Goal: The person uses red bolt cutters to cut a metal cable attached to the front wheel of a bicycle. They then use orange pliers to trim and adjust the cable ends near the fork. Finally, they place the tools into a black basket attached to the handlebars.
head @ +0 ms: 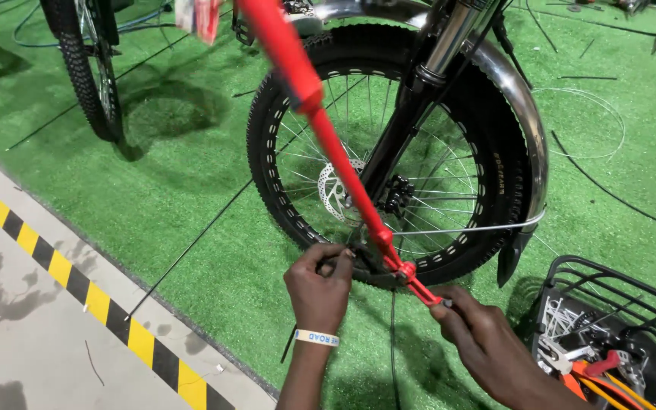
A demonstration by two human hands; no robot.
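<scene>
A fat black bicycle wheel [282, 152] with spokes, a brake disc [334, 190] and a chrome mudguard [521, 114] stands on green turf. A long red tool [320, 121] slants from the top down to the bottom of the wheel. My left hand [319, 285] grips a black part at the lower rim, beside the tool's red jaw [408, 272]. My right hand [487, 342] pinches the tool's red tip just right of that jaw. A white band [316, 337] circles my left wrist.
A black wire basket [609, 277] with tools and red and orange handles sits at the lower right. A second bike wheel [89, 68] stands at the upper left. Loose cables [609, 190] lie on the turf. A yellow-black striped edge [77, 285] borders grey concrete floor.
</scene>
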